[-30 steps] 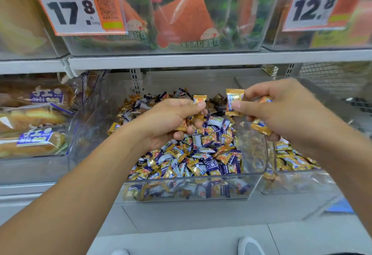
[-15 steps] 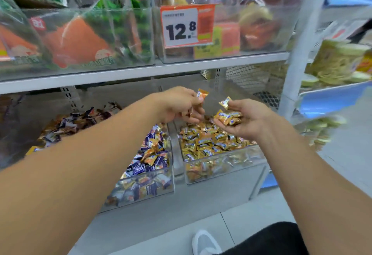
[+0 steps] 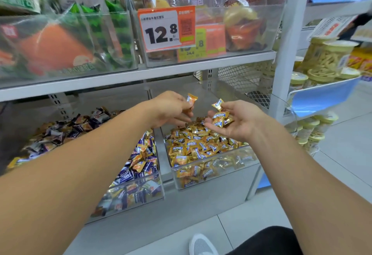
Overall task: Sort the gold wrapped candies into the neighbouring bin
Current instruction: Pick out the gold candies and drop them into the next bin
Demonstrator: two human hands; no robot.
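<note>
While both forearms reach over the shelf front, I log, near to far: mixed bin (image 3: 128, 196), blue and gold wrappers together; neighbouring bin (image 3: 213, 176), gold only. Left hand (image 3: 171, 110) above the divide, fingers curled, pinching one gold candy (image 3: 191, 100). Right hand (image 3: 237, 122) over the gold bin, palm up and loosely cupped, carrying several gold candies (image 3: 219, 118). Step, as I judge: delivery; next move calls for tipping and releasing both loads into the gold bin. Beyond, price tag (image 3: 166, 28) reads "12.8"; smaller print illegible
</note>
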